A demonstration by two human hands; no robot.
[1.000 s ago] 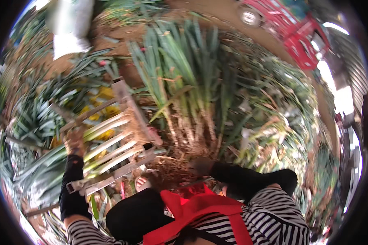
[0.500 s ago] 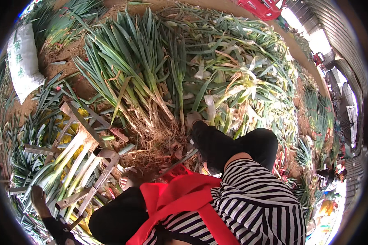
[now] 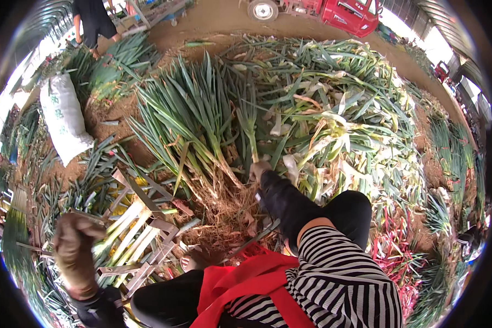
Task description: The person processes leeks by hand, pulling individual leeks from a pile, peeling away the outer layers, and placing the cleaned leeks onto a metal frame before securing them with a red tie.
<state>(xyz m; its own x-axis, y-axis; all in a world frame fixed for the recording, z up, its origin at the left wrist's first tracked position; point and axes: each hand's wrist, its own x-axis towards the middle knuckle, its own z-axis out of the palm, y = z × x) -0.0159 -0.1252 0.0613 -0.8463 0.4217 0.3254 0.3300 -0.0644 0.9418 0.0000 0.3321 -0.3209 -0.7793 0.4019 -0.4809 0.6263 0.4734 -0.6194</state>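
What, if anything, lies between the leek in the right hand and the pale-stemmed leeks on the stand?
Between the leek in the right hand and the pale-stemmed leeks, the matted roots of the leek bundle lie in the way; past them comes the stand's slanting beam.

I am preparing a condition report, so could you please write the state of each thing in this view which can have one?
Right hand: closed around a stalk.
Held green onion: gripped at its pale lower part.
Left hand: raised, fingers bent, nothing visible in it.
Onion bunch: leafy, roots attached.
Rack: loaded with pale stalks.
White sack: bulging, lying down.
Leaf heap: loose.
Red truck: partly out of view.
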